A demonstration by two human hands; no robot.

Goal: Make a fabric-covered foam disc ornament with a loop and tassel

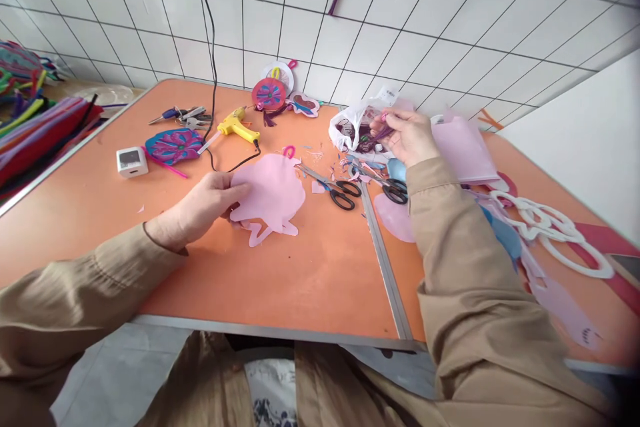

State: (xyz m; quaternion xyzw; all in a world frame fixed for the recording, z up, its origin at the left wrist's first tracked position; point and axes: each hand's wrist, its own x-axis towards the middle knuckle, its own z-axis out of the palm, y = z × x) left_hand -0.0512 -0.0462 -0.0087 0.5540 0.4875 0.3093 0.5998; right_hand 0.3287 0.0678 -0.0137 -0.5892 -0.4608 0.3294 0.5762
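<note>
Between thumb and fingers, my left hand (pixel 213 204) grips a pink cutout (pixel 273 190), held just above the orange table. A bright pink loop (pixel 289 152) sticks out at its top edge. My right hand (pixel 406 136) is closed at the mouth of a white plastic bag (pixel 345 122), pinching a dark purple tassel (pixel 383 132) with a small pink part at its top. Dark purple strands show inside the bag. Two pairs of black-handled scissors, one pair (pixel 343 195) nearer the cutout and another pair (pixel 395 190) by my right sleeve, lie among paper scraps.
A yellow glue gun (pixel 239 126) with its black cord, a white adapter (pixel 131 162), keys (pixel 193 117) and a blue-purple painted piece (pixel 174 146) lie left. Decorated round pieces (pixel 270 92) lean at the wall. White rings (pixel 575 257) and pink sheets (pixel 465 147) lie right.
</note>
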